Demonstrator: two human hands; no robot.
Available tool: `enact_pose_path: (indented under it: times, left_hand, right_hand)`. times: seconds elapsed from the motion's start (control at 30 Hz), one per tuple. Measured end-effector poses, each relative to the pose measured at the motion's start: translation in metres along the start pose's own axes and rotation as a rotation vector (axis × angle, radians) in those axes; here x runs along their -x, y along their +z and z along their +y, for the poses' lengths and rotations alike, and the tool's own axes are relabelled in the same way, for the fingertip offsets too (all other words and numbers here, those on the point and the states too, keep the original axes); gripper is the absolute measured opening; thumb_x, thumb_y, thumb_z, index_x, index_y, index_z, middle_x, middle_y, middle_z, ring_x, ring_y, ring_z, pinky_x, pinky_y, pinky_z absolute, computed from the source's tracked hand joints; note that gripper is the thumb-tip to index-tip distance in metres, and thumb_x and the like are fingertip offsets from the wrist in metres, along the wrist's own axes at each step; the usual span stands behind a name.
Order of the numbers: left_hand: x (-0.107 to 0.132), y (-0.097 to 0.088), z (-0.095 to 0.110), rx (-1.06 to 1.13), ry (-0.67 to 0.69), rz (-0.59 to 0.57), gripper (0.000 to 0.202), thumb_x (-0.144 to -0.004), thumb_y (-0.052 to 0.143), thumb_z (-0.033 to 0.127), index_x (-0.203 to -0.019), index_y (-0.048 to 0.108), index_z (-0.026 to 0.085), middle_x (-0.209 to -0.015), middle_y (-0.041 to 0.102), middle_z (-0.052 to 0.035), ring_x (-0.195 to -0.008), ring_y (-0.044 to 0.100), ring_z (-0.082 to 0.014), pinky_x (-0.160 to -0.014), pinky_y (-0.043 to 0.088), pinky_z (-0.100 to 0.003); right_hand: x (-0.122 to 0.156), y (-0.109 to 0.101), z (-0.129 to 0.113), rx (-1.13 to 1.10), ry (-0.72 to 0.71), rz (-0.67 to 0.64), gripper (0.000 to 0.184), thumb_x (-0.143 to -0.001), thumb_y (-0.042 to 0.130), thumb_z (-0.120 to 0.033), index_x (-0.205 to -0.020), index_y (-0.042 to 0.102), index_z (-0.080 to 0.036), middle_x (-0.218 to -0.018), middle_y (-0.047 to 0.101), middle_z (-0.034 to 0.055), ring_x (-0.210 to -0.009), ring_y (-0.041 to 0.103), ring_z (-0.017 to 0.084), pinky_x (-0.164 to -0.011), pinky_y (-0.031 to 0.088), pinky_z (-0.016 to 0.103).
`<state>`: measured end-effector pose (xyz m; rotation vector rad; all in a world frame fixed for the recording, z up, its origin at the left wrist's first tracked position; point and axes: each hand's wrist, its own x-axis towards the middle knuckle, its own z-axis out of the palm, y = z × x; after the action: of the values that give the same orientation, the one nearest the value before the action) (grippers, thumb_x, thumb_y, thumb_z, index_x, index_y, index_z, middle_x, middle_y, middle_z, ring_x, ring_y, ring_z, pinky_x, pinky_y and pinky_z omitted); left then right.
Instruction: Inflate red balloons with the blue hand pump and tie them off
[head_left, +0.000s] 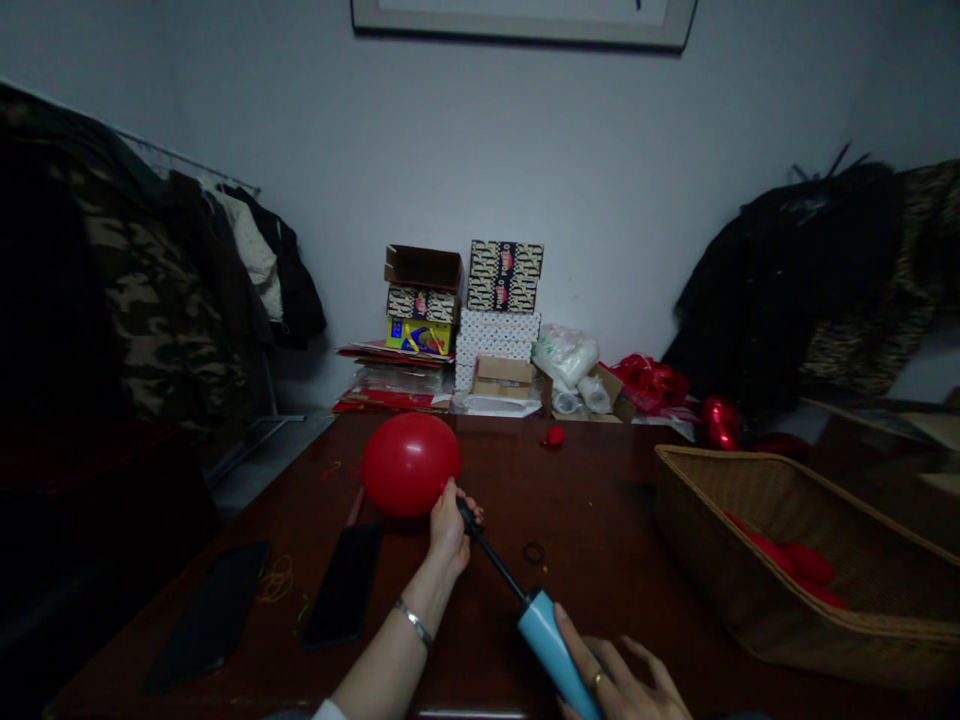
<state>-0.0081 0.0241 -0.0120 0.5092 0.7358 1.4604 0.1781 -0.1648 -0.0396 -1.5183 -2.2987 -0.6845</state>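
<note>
Fingers of left hand (448, 530) pinch red balloon (410, 463) onto pump (551, 645).

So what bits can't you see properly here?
Head view, quite dim:
- Neck of the balloon: hidden inside the left hand.
- End of the pump and the right hand grip: cut off by the bottom edge.
- The framed picture: cut off by the top edge.
- The red things in the basket: partly behind its wall.
</note>
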Motion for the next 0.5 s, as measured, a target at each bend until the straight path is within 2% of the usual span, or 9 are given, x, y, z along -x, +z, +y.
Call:
enact_pose_path:
  times: [0.2,0.5]
  left_hand:
    - [0.008,0.005,-0.009,-0.012,-0.029,-0.010,0.036,-0.072,0.062,0.050,-0.069,0.044,0.019,-0.047,0.049,0.0037,-0.041,0.047,-0.0098,-0.041,0.035,-0.021]
    - [0.011,0.007,-0.019,0.003,-0.069,0.016,0.036,-0.071,0.063,0.048,-0.066,0.043,0.019,-0.045,0.049,0.0036,-0.040,0.048,-0.0108,-0.041,0.036,-0.021]
  right_hand:
    - [-0.019,-0.003,-0.012,-0.032,0.101,0.039,0.075,-0.076,0.054,-0.034,-0.143,0.021,-0.026,-0.096,0.068,-0.0007,-0.079,0.066,0.018,-0.081,0.043,0.035]
    - [-0.062,-0.005,-0.032,-0.114,0.245,-0.085,0.066,-0.078,0.051,-0.024,-0.140,0.029,-0.028,-0.099,0.065,0.0039,-0.082,0.064,0.019,-0.090,0.035,0.040]
